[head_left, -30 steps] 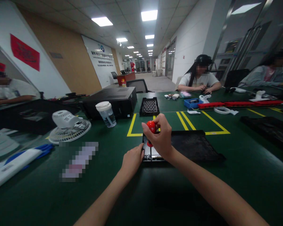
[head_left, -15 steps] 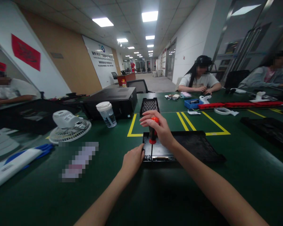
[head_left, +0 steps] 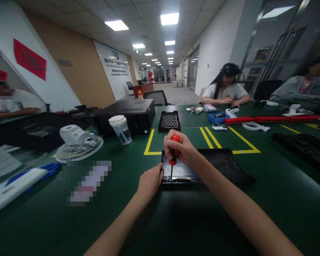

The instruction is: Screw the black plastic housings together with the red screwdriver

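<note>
My right hand (head_left: pixel 183 148) is wrapped round the red-and-black handle of a screwdriver (head_left: pixel 172 160). The screwdriver stands nearly upright, its shaft pointing down at the near left part of a black panel (head_left: pixel 216 165). The panel lies flat on the green table and has raised edges. A silvery strip (head_left: pixel 181 179) runs along its near side, just right of the tip. Whether the tip sits in a screw is too small to see. My left hand (head_left: pixel 150 180) grips the panel's left edge, its thumb and fingers partly hidden there.
Beyond the panel are yellow tape lines (head_left: pixel 202 153) and a black tray (head_left: pixel 170 121) of small round parts. To the left are a lidded plastic cup (head_left: pixel 120 129), a white fan (head_left: pixel 78 142) and a large black case (head_left: pixel 125 113). A blue box (head_left: pixel 218 116) and a seated person (head_left: pixel 226 89) are at right.
The fingers of my right hand, loosely spread before, have closed round the screwdriver handle. My left hand and the panel have stayed in place.
</note>
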Available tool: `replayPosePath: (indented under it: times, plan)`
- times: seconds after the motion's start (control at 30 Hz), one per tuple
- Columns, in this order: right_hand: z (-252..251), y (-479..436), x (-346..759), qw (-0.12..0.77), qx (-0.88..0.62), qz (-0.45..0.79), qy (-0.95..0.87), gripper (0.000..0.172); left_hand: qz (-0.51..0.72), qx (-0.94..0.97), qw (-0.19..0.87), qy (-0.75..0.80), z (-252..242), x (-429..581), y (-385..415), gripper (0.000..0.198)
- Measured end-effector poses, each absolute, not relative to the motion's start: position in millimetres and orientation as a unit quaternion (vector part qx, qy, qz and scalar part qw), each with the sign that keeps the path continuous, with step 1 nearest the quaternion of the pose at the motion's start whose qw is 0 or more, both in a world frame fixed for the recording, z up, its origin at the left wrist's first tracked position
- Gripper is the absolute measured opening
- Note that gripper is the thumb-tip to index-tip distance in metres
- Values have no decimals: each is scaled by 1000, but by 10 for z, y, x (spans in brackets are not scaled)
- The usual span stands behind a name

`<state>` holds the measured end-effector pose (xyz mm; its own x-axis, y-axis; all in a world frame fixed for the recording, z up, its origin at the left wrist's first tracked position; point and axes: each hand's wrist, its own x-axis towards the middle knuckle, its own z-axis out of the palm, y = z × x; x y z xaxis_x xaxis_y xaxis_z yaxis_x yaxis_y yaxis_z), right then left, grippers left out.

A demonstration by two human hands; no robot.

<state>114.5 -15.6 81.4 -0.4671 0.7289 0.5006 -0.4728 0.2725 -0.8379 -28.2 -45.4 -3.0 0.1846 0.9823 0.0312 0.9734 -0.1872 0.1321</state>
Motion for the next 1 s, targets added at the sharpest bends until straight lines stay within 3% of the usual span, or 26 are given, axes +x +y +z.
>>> replayPosePath:
  times: [0.27,0.4,1.0]
  plan:
    - [820,-170,1123,490,-86,604,-623,19,58,774,27,630,-73,-299,-440,36]
    - [877,-214,1121,456,-68,642,-612,33,58,781,17,622,-73,-304,-443,35]
    - [850,-159,1152,408,-35,686,-601,28,51,780,17,623,-82,-315,-431,33]
